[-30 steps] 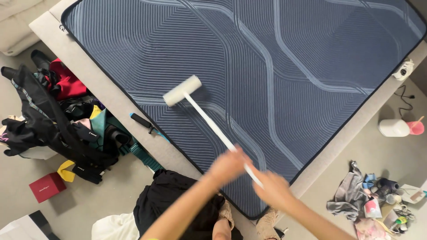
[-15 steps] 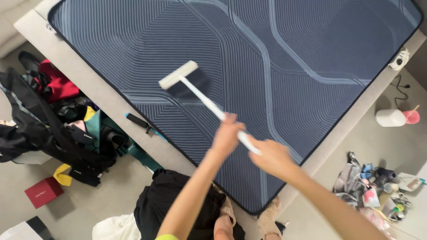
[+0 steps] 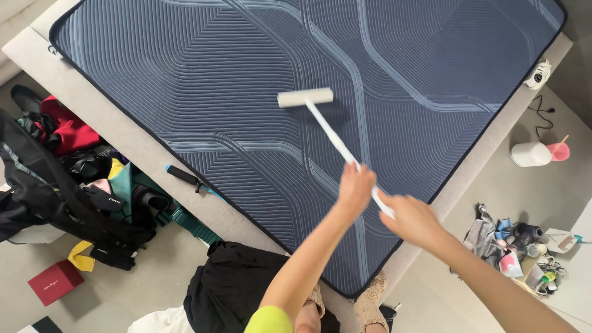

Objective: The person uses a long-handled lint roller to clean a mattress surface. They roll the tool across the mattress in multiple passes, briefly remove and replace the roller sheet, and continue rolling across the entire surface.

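Long-handled white lint roller (image 3: 306,97) lying flat on dark blue quilted mattress (image 3: 246,92), near its middle, for full contact. Handle gripped two-handed for reach: left hand (image 3: 356,187) higher, right hand (image 3: 411,217) at the end, fingers of both clamped round it.

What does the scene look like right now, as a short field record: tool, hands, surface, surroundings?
tool: long-handled white roller, head on the mattress
left hand: gripping the handle, higher up
right hand: gripping the handle's end
surface: dark blue patterned mattress
floor left: pile of clothes and bags, red box
floor right: white container, pink cup
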